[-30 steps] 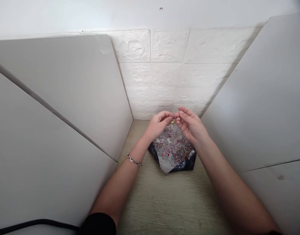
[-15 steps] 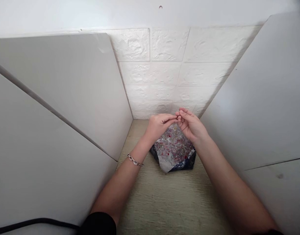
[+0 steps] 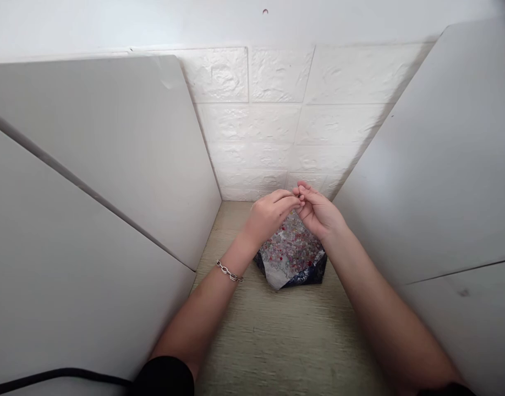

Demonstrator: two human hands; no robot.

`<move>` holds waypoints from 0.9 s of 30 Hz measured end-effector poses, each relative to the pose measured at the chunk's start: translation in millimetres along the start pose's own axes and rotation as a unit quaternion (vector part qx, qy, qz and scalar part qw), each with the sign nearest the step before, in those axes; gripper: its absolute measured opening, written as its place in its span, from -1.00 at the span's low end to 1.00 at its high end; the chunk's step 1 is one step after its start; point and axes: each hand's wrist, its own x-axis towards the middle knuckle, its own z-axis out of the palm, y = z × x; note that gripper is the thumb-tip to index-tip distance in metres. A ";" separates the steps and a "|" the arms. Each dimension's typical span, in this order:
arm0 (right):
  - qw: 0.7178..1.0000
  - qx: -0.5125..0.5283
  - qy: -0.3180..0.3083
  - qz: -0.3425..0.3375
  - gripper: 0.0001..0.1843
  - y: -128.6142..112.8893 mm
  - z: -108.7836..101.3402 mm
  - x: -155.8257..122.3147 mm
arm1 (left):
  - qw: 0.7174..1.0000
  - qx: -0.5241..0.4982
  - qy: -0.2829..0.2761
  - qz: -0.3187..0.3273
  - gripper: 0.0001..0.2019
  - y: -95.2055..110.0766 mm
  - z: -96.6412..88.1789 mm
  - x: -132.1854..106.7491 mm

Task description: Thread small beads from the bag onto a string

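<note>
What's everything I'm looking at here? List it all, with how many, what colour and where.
beads: a heap, too many to count, pink, red and whitish, in the open bag
bag: one, dark blue and white, on the table near the wall
table: one, pale wood grain, between the boards
left board: one, light grey, left of table
right board: one, light grey, right of table
wall: one, white brick pattern, at the back
cable: one, black, lower left
bracelet: one, silver chain, left wrist
left hand: fingertips pinched, above the beads
right hand: fingertips pinched, meeting the left hand's
</note>
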 end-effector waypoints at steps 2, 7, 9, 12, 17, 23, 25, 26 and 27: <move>1.000 0.008 0.008 0.022 -0.88 -0.8 0.4 -1.0 | 1.000 0.022 -0.009 0.014 -0.88 -0.3 -0.3 -0.3; 0.999 0.006 -0.015 0.050 -0.88 -7.1 -1.4 -2.7 | 0.994 0.087 -0.020 0.065 -0.86 2.3 0.6 2.1; 0.998 0.013 -0.021 0.052 -0.88 -9.8 -1.5 -3.1 | 0.992 0.099 -0.010 0.077 -0.86 2.3 2.7 2.6; 0.998 0.032 -0.025 0.055 -0.88 -12.1 -0.4 -3.4 | 0.996 0.066 0.043 0.041 -0.88 -0.2 7.0 2.3; 0.998 0.015 -0.043 0.035 -0.89 -10.9 1.9 -5.1 | 0.981 -0.123 0.129 -0.081 -0.90 -6.3 13.2 2.8; 0.997 -0.059 -0.045 -0.028 -0.90 -10.7 5.6 -8.4 | 0.940 -0.255 0.143 -0.174 -0.90 -9.9 13.7 6.7; 0.994 -0.082 -0.014 -0.068 -0.85 -9.5 3.9 -5.6 | 0.926 -0.285 0.155 -0.192 -0.89 -10.4 12.5 8.0; 0.990 -0.107 0.006 -0.090 -0.83 -8.1 2.1 -3.4 | 0.919 -0.298 0.164 -0.200 -0.88 -10.6 11.8 8.6; 0.983 -0.142 0.029 -0.111 -0.81 -6.2 -0.2 -1.0 | 0.911 -0.310 0.174 -0.208 -0.88 -10.9 11.1 9.0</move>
